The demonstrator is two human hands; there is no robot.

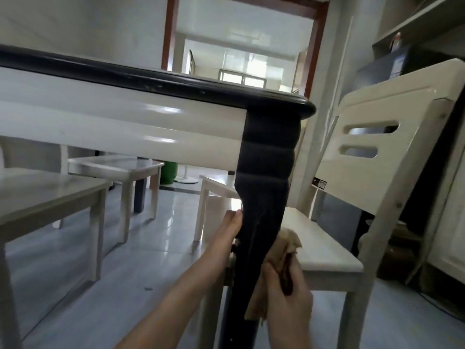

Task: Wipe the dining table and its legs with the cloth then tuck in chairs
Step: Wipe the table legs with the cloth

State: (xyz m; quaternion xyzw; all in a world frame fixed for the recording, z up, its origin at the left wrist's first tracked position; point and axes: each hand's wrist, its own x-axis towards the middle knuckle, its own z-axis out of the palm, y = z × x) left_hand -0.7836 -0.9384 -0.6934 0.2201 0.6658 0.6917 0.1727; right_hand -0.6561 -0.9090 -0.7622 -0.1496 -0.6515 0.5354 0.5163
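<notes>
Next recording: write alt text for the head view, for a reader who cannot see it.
The right hand grips a beige cloth against the table's dark leg, while the left hand holds the leg's other side. A white chair stands close by on the right.

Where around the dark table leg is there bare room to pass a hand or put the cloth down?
Left of the table leg, past the left hand, bare floor reaches the left chairs. The right chair's seat is bare beyond the cloth. Crowded: right hand, cloth and seat edge at the leg.
</notes>
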